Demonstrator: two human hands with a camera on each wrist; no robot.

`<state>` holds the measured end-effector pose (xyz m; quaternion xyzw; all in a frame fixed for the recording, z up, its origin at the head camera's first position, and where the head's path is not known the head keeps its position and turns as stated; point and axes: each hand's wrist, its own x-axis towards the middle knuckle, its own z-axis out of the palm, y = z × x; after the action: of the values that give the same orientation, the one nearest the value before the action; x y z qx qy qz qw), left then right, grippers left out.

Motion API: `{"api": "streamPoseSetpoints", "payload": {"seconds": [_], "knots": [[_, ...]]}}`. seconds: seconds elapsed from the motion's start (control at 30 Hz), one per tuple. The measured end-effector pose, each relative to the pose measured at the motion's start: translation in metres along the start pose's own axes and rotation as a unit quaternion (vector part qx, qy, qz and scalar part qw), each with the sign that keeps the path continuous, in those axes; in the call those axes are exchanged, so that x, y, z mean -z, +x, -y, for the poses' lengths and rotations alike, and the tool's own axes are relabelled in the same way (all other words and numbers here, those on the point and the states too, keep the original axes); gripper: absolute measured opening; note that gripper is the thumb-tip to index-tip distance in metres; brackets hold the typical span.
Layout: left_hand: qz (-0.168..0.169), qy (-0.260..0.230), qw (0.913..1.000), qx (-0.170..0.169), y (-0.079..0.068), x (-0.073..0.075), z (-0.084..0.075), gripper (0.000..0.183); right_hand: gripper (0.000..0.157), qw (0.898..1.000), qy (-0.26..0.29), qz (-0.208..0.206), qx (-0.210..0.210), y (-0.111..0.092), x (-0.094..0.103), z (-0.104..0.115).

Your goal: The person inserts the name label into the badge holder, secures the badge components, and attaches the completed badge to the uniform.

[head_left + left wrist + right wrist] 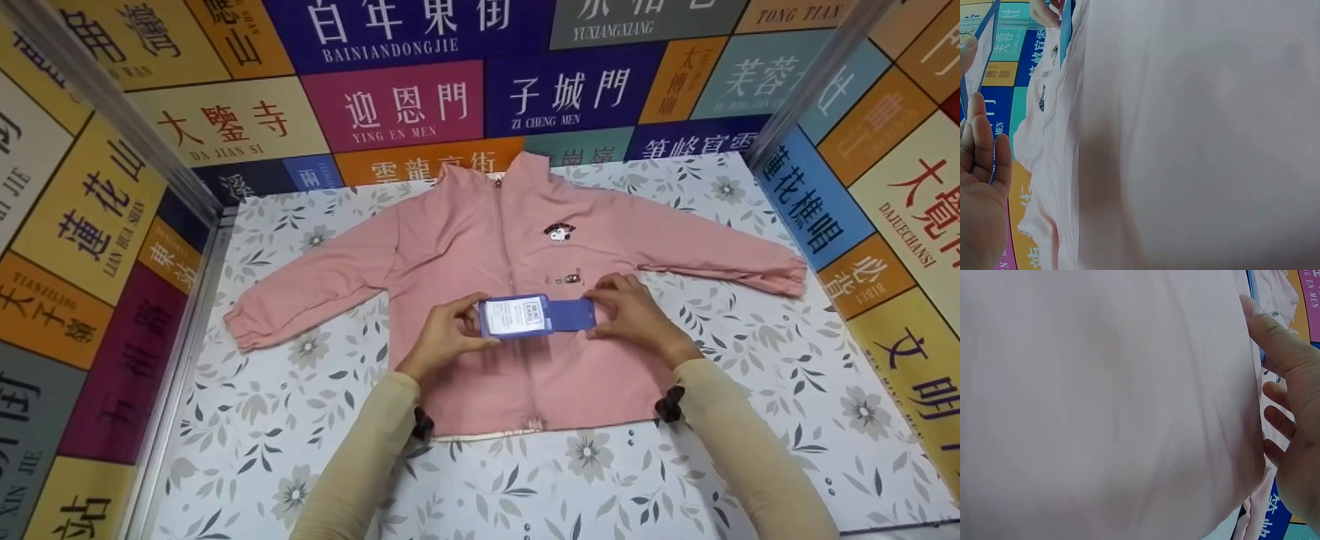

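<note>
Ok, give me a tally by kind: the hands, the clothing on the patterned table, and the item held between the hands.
Bare hands, left hand and right hand: 2
Pink zip-front fabric jacket: 1
Blue rectangular holder with a white printed panel: 1
Total: 4

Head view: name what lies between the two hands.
In the head view, a blue holder spans from left hand to right hand, with the pink jacket beneath.
</note>
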<state>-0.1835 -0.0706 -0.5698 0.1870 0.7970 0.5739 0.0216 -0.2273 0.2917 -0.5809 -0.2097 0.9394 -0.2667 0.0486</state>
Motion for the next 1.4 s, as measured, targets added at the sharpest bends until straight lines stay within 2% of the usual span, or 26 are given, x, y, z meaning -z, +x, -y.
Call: {"api": "streamPoseSetpoints", "payload": {"seconds": [0.33, 0.6, 0.87, 1.17, 1.4], "knots": [[0.0, 0.006, 1.0, 0.008, -0.001, 0.001, 0.001, 0.067, 0.075, 0.999, 0.027, -0.017, 0.007, -0.001, 0.007, 0.003], [-0.003, 0.02, 0.9998, 0.006, -0.003, 0.004, 0.001, 0.068, 0.075, 0.998, 0.055, -0.026, -0.007, 0.001, 0.022, 0.01], [-0.004, 0.017, 0.9998, 0.0, -0.004, 0.005, 0.005, 0.069, 0.073, 0.995, 0.067, -0.066, 0.026, 0.003, 0.039, 0.011], [-0.002, 0.02, 0.9998, 0.007, -0.004, 0.007, 0.005, 0.07, 0.074, 0.995, 0.062, -0.077, 0.029, 0.002, 0.051, 0.02], [-0.002, 0.031, 0.9995, -0.004, -0.003, 0.009, 0.004, 0.068, 0.076, 0.994, 0.075, -0.071, 0.041, 0.001, 0.055, 0.031]]}}
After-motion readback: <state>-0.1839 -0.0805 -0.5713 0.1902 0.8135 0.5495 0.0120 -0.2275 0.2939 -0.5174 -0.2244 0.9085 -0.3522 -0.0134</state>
